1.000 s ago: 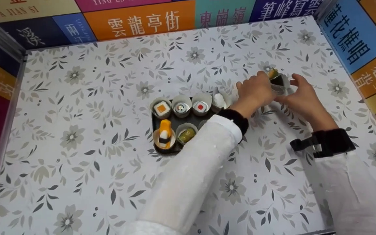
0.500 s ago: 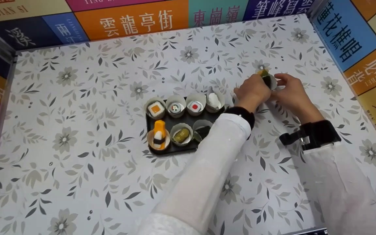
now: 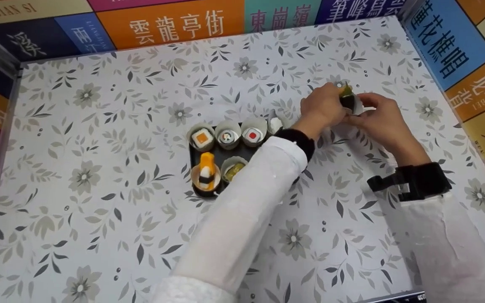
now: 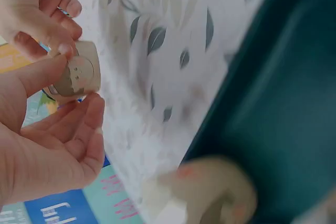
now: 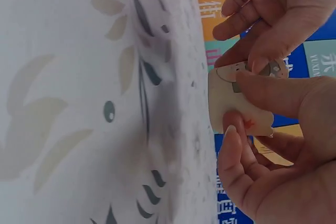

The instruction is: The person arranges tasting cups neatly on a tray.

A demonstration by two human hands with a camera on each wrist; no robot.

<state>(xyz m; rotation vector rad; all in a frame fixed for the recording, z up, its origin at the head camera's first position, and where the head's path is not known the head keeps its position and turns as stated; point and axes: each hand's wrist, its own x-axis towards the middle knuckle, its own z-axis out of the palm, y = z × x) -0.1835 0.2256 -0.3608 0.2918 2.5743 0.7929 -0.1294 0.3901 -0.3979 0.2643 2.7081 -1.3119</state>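
Observation:
Toward the back right of the table, both hands hold a small printed paper cup (image 3: 358, 107). A dark green sushi-like piece (image 3: 346, 100) with a yellow top stands in it. My left hand (image 3: 323, 104) grips the cup from the left, partly covering it. On the other side my right hand (image 3: 377, 118) pinches the wall, its thumb and fingers on either face of the paper cup (image 5: 219, 103) in the right wrist view. In the left wrist view the cup (image 4: 90, 59) shows a drawn face between the fingertips of both hands.
Left of the hands lies a black tray (image 3: 242, 155) with several paper cups, among them one with an orange-topped piece (image 3: 206, 168) and one with a red-centred roll (image 3: 252, 135). The left sleeve (image 3: 242, 210) hides its front right part. Printed panels (image 3: 171, 25) wall the table.
The right thumb and fingers, spread wider a second ago, have closed in on the cup. My left forearm has shifted left and now hides a cup that showed at the tray's front.

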